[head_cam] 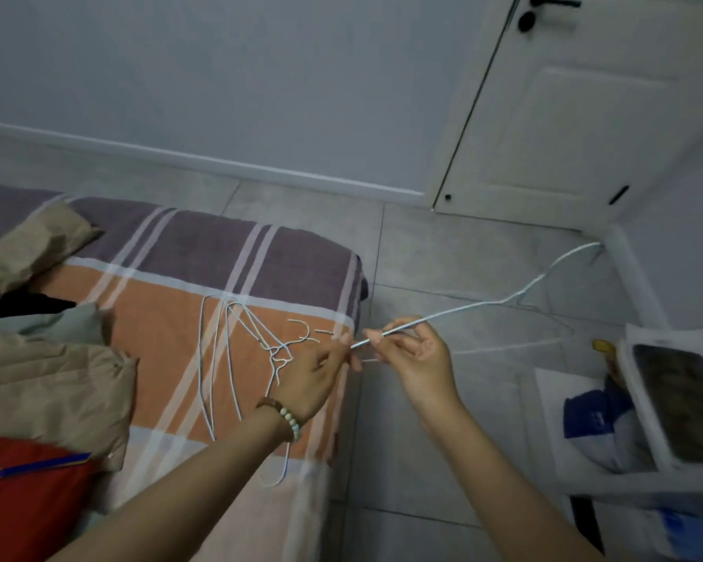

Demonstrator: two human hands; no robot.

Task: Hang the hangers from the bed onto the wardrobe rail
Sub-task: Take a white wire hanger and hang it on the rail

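Hands: left hand (313,383) and right hand (417,358) meet close together over the bed's edge, both curled, neither spread.
Right hand: thumb and forefinger pinch the wire of the held hanger (463,312) near its near end.
Left hand: fingertips close on the very tip of the same wire, at 9 o'clock from the right hand; a beaded bracelet (290,419) sits on the wrist.
Held hanger: white wire, off the bed, running from the hands toward 2 o'clock above the floor (406,245); its far end is blurred.
Loose hangers (220,358): a tangle of thin white wire lying flat on the bed, at 9 to 10 o'clock from the left hand, partly under it.
Bed (179,253): orange, purple and white checked cover; a red garment (29,500) at 7 o'clock, beige clothing (49,383) at 9 o'clock.
White shelf (585,480): at 4 o'clock, carrying a box (674,403) and a blue-and-white bag (597,419).
Door (565,115): white, at 1 o'clock, beyond the floor tiles.
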